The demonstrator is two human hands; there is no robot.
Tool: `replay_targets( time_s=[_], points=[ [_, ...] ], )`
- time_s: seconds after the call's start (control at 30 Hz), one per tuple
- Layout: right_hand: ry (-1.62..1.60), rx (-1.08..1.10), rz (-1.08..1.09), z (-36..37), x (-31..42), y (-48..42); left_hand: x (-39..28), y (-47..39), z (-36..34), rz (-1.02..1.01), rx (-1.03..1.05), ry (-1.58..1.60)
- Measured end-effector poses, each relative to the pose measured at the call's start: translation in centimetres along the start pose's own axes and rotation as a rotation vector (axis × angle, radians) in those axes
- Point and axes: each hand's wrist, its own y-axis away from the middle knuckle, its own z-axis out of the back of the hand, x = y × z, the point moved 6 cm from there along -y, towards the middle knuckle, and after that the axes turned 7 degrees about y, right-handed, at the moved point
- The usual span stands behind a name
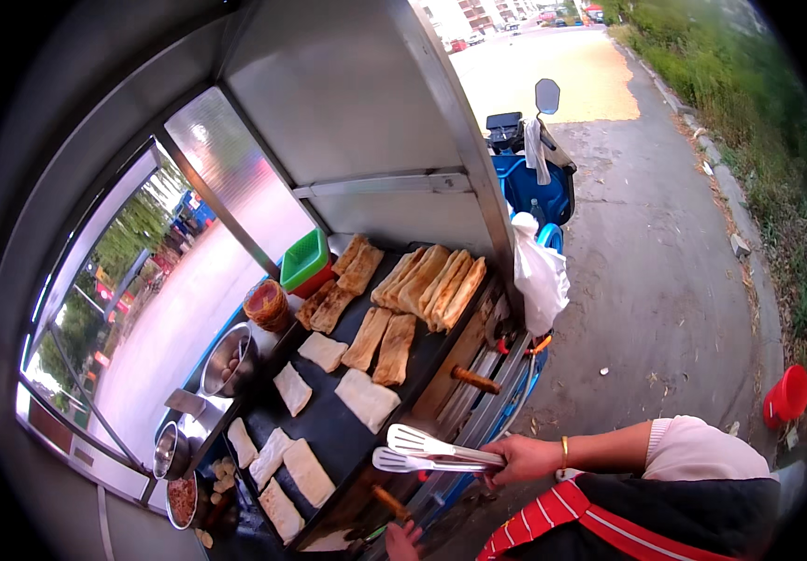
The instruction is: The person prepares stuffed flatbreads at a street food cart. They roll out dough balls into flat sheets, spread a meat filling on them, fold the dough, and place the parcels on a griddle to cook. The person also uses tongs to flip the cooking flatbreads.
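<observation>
My right hand (pixel 515 459) grips a pair of slotted metal tongs (pixel 438 449), whose tips are apart above the front edge of a black griddle (pixel 319 407). Nothing is between the tips. At the bottom edge my left hand (pixel 401 540), partly cut off, is beside a wooden handle (pixel 391 503) at the front of the griddle; its fingers look apart. Pale flat dough pieces (pixel 367 400) lie across the near and middle griddle. Browned flatbreads (pixel 395 349) lie farther back, and a row of browned flatbreads (pixel 431 284) leans together at the far right corner.
Behind the griddle stand a green plastic basket (pixel 305 259), a wicker basket (pixel 267 306), a steel bowl with eggs (pixel 224 365), a smaller steel bowl (pixel 170 452) and a bowl of reddish filling (pixel 182 499). A white plastic bag (pixel 540 280) hangs by the metal post (pixel 466 140). A scooter (pixel 533 179) stands beyond.
</observation>
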Motion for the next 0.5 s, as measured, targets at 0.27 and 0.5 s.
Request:
replay_targets(
  time_s=[0.27,0.5],
  points=[
    [0.009,-0.022,-0.029,6.3,-4.5,2.2,5.0,-8.6,-0.9,0.023,-0.113,0.365],
    [-0.588,-0.059,-0.091,6.5,-7.7,5.0,6.8,2.1,-1.7,-0.065,-0.198,0.222]
  ],
)
